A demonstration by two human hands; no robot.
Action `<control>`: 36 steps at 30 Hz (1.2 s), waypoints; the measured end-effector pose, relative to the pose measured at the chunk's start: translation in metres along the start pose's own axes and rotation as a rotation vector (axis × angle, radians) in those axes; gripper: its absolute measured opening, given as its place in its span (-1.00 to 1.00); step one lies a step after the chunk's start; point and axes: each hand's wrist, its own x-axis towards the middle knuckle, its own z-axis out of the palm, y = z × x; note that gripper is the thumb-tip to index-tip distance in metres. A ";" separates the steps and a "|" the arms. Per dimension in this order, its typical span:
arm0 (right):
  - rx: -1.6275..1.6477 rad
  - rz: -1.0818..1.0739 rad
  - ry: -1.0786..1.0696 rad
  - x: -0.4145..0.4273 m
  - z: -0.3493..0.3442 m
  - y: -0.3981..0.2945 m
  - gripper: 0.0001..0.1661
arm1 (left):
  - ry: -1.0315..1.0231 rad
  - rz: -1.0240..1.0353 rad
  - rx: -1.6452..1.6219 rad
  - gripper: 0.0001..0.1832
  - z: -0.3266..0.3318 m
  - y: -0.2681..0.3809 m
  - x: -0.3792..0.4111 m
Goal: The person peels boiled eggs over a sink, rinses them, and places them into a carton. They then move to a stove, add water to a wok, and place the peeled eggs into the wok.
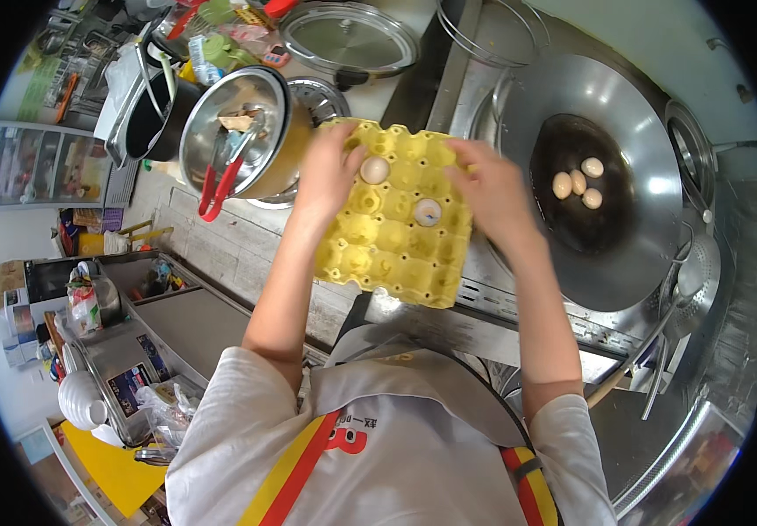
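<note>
A yellow egg tray (385, 256) is in front of me, between the counter and the stove. My left hand (330, 167) grips its upper left edge, the thumb close to a pale egg (374, 170). At the upper right edge my right hand (493, 191), slightly blurred, curls its fingers over the tray. A second round white thing (428, 212) with a bluish and orange mark, perhaps an egg or a shell, sits in another cup. To the right, several eggs (578, 182) lie in dark liquid at the bottom of a large steel wok (655, 164).
Left of the tray stands a steel pot (197, 125) with red-handled tongs (222, 187) in it. Behind are a black bin (155, 135) and a glass lid (350, 36). A perforated skimmer (697, 283) and a ladle (689, 276) lie right of the wok.
</note>
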 end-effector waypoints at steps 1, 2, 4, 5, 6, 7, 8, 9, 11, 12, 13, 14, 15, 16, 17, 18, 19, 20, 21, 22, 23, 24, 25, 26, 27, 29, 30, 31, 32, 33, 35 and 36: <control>-0.073 -0.212 -0.016 0.009 0.029 0.007 -0.58 | -0.033 0.012 0.096 -0.62 -0.008 -0.014 -0.007; -0.137 -0.254 -0.066 0.017 0.054 0.007 -0.56 | -0.065 0.018 0.196 -0.60 -0.014 -0.025 -0.015; -0.258 -0.296 -0.047 0.030 0.091 0.001 -0.59 | -0.112 0.036 0.242 -0.52 -0.016 -0.040 -0.020; -0.320 -0.314 -0.033 0.036 0.104 -0.001 -0.60 | -0.128 0.083 0.261 -0.53 -0.014 -0.044 -0.019; -0.388 -0.283 -0.090 0.041 0.111 -0.004 -0.62 | -0.143 0.133 0.277 -0.53 -0.012 -0.046 -0.016; -0.456 -0.245 -0.141 0.046 0.115 -0.005 -0.63 | -0.160 0.189 0.291 -0.53 -0.011 -0.046 -0.012; -0.522 -0.200 -0.187 0.050 0.119 -0.006 -0.65 | -0.191 0.201 0.368 -0.53 -0.011 -0.046 -0.009; -0.519 -0.251 -0.161 0.051 0.122 -0.003 -0.66 | -0.207 0.227 0.411 -0.55 -0.008 -0.047 -0.006; -0.534 -0.333 -0.109 0.047 0.119 0.003 -0.68 | -0.241 0.296 0.477 -0.58 -0.005 -0.052 -0.004; -0.473 -0.277 -0.082 0.042 0.110 0.002 -0.61 | -0.258 0.316 0.520 -0.70 -0.004 -0.047 -0.004; -0.408 -0.226 -0.048 0.035 0.098 -0.007 -0.55 | -0.271 0.338 0.570 -0.79 -0.007 -0.042 -0.003; -0.335 -0.185 -0.012 0.032 0.084 -0.014 -0.48 | -0.259 0.373 0.572 -0.79 -0.009 -0.041 -0.003; -0.171 -0.055 0.064 0.026 0.061 -0.015 -0.50 | -0.247 0.403 0.575 -0.78 -0.009 -0.043 -0.004; 0.003 0.065 0.140 0.016 0.032 -0.015 -0.52 | -0.254 0.416 0.592 -0.78 -0.010 -0.045 -0.005; 0.186 0.174 0.212 0.004 0.005 -0.008 -0.54 | -0.259 0.422 0.619 -0.77 -0.013 -0.047 -0.007; 0.116 0.253 0.321 -0.007 -0.022 0.007 -0.52 | -0.264 0.427 0.645 -0.77 -0.014 -0.047 -0.009; 0.051 0.326 0.423 -0.018 -0.056 0.026 -0.51 | -0.232 0.401 0.627 -0.76 -0.017 -0.043 -0.014; 0.037 0.336 0.540 -0.035 -0.083 0.081 -0.53 | -0.201 0.393 0.593 -0.74 -0.018 -0.034 -0.015; 0.082 0.426 0.572 -0.055 -0.109 0.121 -0.55 | -0.174 0.384 0.561 -0.72 -0.017 -0.023 -0.012; -0.020 0.592 0.614 -0.075 -0.126 0.156 -0.56 | -0.188 0.345 0.407 -0.65 -0.017 -0.007 -0.008; -0.067 0.719 0.560 -0.087 -0.137 0.176 -0.54 | -0.181 0.371 0.257 -0.64 -0.012 0.015 -0.004; -0.091 0.781 0.502 -0.097 -0.144 0.209 -0.51 | -0.173 0.398 0.104 -0.62 -0.004 0.044 0.002; -0.082 0.827 0.440 -0.098 -0.144 0.227 -0.49 | -0.159 0.412 -0.036 -0.61 0.007 0.068 0.008; -0.079 0.830 0.415 -0.099 -0.143 0.245 -0.48 | -0.232 0.441 -0.094 -0.61 0.027 0.087 0.014; -0.073 0.824 0.382 -0.094 -0.141 0.256 -0.47 | -0.300 0.463 -0.141 -0.62 0.045 0.105 0.022; -0.040 0.829 0.346 -0.083 -0.141 0.263 -0.42 | -0.415 0.496 -0.088 -0.61 0.093 0.134 0.033; -0.065 0.821 0.328 -0.078 -0.140 0.264 -0.42 | -0.502 0.508 -0.027 -0.63 0.117 0.145 0.040; -0.089 0.814 0.310 -0.077 -0.142 0.266 -0.41 | -0.590 0.520 0.036 -0.64 0.145 0.157 0.045; -0.079 0.824 0.291 -0.074 -0.142 0.257 -0.39 | -0.630 0.481 0.111 -0.65 0.170 0.163 0.049; -0.170 0.770 0.292 -0.076 -0.143 0.252 -0.37 | -0.674 0.445 0.183 -0.66 0.195 0.169 0.049; -0.288 0.739 0.360 -0.081 -0.148 0.220 -0.36 | -0.728 0.375 0.304 -0.65 0.233 0.173 0.052; -0.250 0.642 0.432 -0.092 -0.154 0.204 -0.39 | -0.755 0.343 0.363 -0.64 0.249 0.174 0.053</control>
